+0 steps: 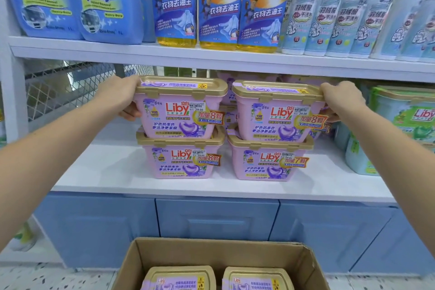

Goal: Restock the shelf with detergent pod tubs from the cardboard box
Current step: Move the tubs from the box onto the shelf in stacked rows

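Evidently the restocking is well underway but not finished. On the white shelf (pixel 113 172), two stacks of pink tubs are being built. The upper left tub (pixel 179 113) is gripped at its outer end by the left hand (pixel 124 97), with fingers curled over the gold lid. The upper right tub (pixel 277 115) is held likewise by the right hand (pixel 342 99). These are poised on the lower left tub (pixel 181 160) and lower right tub (pixel 268 162); whether contact is made cannot be told. In the cardboard box (pixel 146 254) below, at least two boxed tubs (pixel 179 278) are left to be shelved.
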A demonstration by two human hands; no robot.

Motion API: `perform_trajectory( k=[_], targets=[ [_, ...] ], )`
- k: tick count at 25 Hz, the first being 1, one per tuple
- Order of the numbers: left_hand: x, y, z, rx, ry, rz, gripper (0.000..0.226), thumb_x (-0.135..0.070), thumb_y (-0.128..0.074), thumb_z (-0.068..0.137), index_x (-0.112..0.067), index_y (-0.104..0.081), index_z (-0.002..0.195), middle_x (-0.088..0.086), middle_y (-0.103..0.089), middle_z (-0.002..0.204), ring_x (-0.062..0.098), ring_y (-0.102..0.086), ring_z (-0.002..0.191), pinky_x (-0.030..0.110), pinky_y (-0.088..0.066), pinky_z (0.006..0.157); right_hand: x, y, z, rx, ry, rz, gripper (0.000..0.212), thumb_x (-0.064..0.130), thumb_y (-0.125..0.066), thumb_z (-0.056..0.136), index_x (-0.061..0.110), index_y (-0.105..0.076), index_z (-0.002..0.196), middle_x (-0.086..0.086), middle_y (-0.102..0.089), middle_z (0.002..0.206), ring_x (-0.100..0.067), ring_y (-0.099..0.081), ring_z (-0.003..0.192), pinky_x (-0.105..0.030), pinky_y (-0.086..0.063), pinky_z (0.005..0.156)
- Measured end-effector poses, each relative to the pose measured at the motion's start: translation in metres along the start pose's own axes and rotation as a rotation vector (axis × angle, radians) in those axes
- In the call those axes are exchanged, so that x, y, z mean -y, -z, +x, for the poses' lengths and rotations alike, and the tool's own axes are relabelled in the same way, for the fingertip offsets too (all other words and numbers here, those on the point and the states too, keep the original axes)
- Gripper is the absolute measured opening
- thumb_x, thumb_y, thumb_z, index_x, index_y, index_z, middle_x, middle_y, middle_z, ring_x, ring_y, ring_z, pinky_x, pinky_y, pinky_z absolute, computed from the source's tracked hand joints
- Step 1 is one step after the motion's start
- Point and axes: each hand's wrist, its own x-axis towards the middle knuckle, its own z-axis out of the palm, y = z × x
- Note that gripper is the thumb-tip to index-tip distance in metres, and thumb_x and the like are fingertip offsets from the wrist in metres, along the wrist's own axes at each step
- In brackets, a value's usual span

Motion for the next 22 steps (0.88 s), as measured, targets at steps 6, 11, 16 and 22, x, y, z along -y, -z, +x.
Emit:
perform_trajectory(
  k=[6,11,16,22],
  targets=[
    [0.007,-0.006,0.0,-0.002,0.009,-0.114,0.037,-0.037,-0.044,0.082,-0.004,-0.058,0.092,0.02,-0.057,0.067,0.012,-0.052,0.026,0.021,-0.047,0.032,-0.011,-0.016,-0.006,0.029,-0.008,0.131,0.062,0.053,-0.028,0.07,0.006,-0.059,0.095,-0.018,-0.062,0.103,-0.034,-0.055,0.092,-0.042,-0.044,0.091],
    [0.011,-0.009,-0.003,-0.015,0.026,-0.158,0.051,-0.05,-0.038,0.082,-0.003,-0.058,0.084,0.016,-0.061,0.068,0.014,-0.056,0.03,0.022,-0.051,0.039,-0.017,-0.02,-0.006,0.006,0.016,0.245,0.067,0.059,-0.027,0.068,0.006,-0.061,0.09,-0.012,-0.057,0.085,-0.03,-0.055,0.083,-0.038,-0.039,0.072],
    [0.056,-0.015,-0.021,-0.244,-0.094,-0.296,0.041,-0.05,-0.031,0.087,-0.015,-0.05,0.075,0.013,-0.061,0.091,0.022,-0.058,0.058,0.03,-0.042,0.053,-0.054,-0.028,-0.024,0.033,0.016,0.543,0.072,0.075,-0.024,0.07,0.023,-0.054,0.109,-0.012,-0.062,0.111,-0.022,-0.054,0.098,-0.042,-0.041,0.096],
    [0.152,-0.054,-0.069,0.011,0.033,0.001,0.077,-0.052,-0.059,0.061,-0.011,-0.045,0.124,0.011,-0.058,0.12,0.028,-0.056,0.104,0.038,-0.043,0.087,-0.15,-0.07,-0.073,0.163,-0.018,0.438,0.042,0.03,-0.057,0.088,0.01,-0.045,0.124,-0.014,-0.054,0.127,-0.023,-0.051,0.107,-0.03,-0.04,0.086]
  ],
)
